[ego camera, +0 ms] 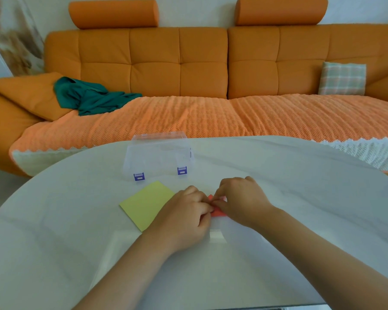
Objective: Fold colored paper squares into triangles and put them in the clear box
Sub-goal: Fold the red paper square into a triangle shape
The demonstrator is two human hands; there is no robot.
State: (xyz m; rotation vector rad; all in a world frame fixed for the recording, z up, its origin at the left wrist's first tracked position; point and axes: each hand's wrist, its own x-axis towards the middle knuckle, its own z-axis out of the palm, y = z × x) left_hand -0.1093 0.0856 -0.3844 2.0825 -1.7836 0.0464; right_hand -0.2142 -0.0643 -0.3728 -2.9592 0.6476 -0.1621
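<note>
A red paper (pixel 217 211) lies on the white table (pixel 300 198), mostly hidden under both hands. My left hand (pixel 188 215) and my right hand (pixel 240 200) meet over it, fingertips curled and pinching its edge. A yellow paper square (pixel 143 204) lies flat just left of my left hand. The clear box (pixel 159 155) with purple latches stands beyond the papers with its lid down.
An orange sofa (pixel 188 74) runs behind the table, with a green cloth (pixel 87 97) and a checked cushion (pixel 343 78) on it. The table's rounded far edge passes just behind the box.
</note>
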